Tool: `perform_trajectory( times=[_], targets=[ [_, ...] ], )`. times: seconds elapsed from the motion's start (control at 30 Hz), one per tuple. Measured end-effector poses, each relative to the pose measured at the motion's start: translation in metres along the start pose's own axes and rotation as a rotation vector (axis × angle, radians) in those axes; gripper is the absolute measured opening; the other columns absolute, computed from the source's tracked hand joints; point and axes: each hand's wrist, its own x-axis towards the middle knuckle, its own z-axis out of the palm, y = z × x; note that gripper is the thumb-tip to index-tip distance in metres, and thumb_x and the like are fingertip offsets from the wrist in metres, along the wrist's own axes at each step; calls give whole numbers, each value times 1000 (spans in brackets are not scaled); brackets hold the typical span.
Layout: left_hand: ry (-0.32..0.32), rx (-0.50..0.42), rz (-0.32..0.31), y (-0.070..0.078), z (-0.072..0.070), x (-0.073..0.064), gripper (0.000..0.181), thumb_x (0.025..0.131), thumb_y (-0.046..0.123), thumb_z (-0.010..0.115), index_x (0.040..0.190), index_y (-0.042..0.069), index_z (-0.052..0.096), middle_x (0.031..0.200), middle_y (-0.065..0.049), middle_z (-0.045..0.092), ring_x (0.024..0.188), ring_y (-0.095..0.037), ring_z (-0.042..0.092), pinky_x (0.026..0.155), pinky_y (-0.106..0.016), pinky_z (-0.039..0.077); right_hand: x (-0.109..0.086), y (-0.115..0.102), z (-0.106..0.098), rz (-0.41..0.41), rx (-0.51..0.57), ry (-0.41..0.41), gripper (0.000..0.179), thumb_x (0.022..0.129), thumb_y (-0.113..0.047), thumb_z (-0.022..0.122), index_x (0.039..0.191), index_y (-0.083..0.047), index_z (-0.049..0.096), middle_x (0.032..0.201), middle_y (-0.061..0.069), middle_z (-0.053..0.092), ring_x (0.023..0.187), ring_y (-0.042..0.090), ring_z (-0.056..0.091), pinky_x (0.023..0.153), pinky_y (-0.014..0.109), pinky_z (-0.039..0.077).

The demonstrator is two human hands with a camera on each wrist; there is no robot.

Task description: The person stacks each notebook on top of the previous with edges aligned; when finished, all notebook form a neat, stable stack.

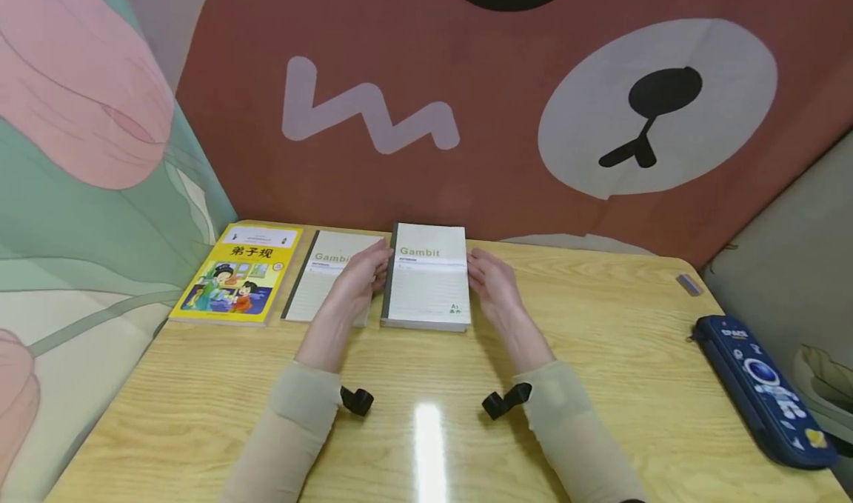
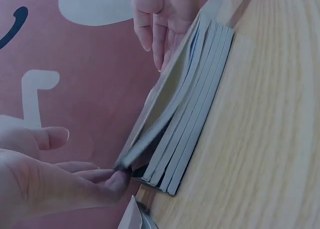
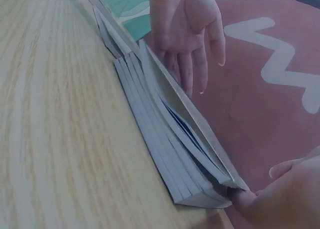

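A stack of several pale Gambit notebooks (image 1: 429, 284) with dark spines lies at the back middle of the table. My left hand (image 1: 360, 277) is at the stack's spine side, fingers extended and fingertips at the upper notebooks' edge. On the opposite side, my right hand (image 1: 494, 281) has its fingertips at the page edge. Both thumbs stand apart from the stack in the wrist views. The top notebook's cover (image 2: 160, 99) bows up from those below, leaving gaps between the pages. Another Gambit notebook (image 1: 303, 288) lies left of the stack, partly hidden under my left hand.
A yellow picture book (image 1: 240, 273) lies at the far left. On the right are a dark blue space-themed pencil case (image 1: 763, 392) and a small eraser-like block (image 1: 689, 285). A printed cloth (image 1: 493, 140) rises behind the table's back edge.
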Motion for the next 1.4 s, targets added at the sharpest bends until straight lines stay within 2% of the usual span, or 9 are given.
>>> perform_trajectory(
  times=[0.1,0.13,0.23,0.4,0.63,0.97,1.23,1.4],
  targets=[
    [-16,40,6,1,0,0,63,108,24,49,165,15,24,157,-7,45,144,-22,38,127,-41,27,2,4,-1,-4,5,13,54,106,-6,47,158,2,34,164,16,39,148,24,45,126,35,37],
    [-24,56,7,0,0,0,63,108,24,48,165,15,23,166,-6,36,150,-22,34,130,-42,26,2,4,-1,-1,5,16,54,106,-7,47,158,1,34,165,16,39,147,24,46,126,35,37],
    [-25,90,11,0,0,-1,63,108,25,47,165,13,22,172,-6,26,157,-24,27,132,-44,23,3,6,-2,12,-8,24,54,107,-8,48,158,0,35,164,14,40,147,24,46,125,34,38],
    [-20,119,38,-1,0,-2,62,109,25,47,164,10,24,173,-5,23,159,-25,26,132,-43,25,4,5,-1,-8,-44,11,56,105,-7,49,159,-1,34,165,13,40,149,22,44,126,33,35],
    [14,170,48,-1,5,-1,61,108,29,48,163,12,27,173,-4,24,159,-26,25,132,-41,23,3,2,2,-57,-84,-19,56,105,-6,48,158,1,34,166,14,38,152,21,39,129,33,31],
    [29,185,53,-2,6,0,60,108,27,48,163,10,29,172,-4,25,160,-23,23,133,-39,20,2,3,8,-103,-179,-22,54,104,-5,49,156,5,37,163,21,39,151,25,41,127,35,34],
    [26,177,62,-1,7,0,60,108,26,49,162,9,29,173,-3,23,161,-21,19,133,-38,19,-2,2,11,-116,-235,-10,55,103,-6,50,156,3,38,164,18,38,153,24,37,128,34,33],
    [30,170,56,-1,7,-2,60,108,27,48,163,9,28,173,-4,23,160,-23,22,133,-38,20,-3,2,11,-111,-251,-13,55,103,-7,51,156,2,38,165,17,37,154,23,35,129,35,32]
  ],
)
